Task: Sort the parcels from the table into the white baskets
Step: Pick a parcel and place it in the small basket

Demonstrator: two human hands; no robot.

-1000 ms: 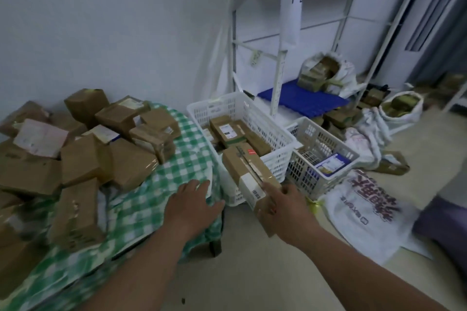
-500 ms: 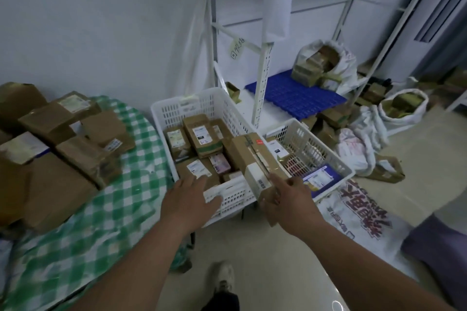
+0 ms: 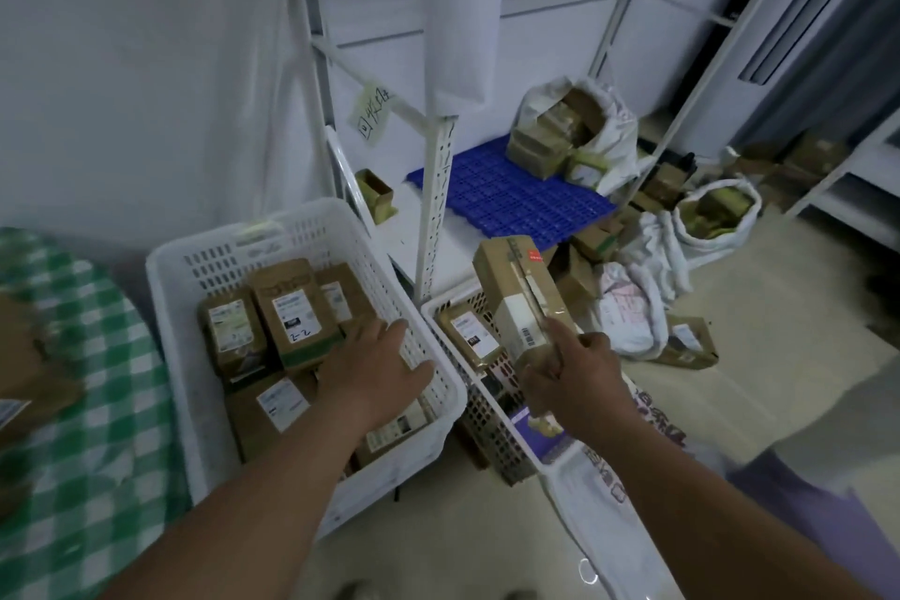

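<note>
The right hand (image 3: 577,378) is gripping a long brown parcel (image 3: 523,295) by its near end, holding it tilted up in the air over the small white basket (image 3: 492,409). Another parcel is lying in that basket. The left hand (image 3: 375,368) is reaching out flat, fingers straight, over the big white basket (image 3: 185,307), which is holding many brown parcels. The desk (image 3: 97,404), with its green checked cloth, is sitting to the left, just beside the big basket.

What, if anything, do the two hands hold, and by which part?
The right hand grips a long cardboard parcel by its near, lower end. The left hand holds nothing.
</note>
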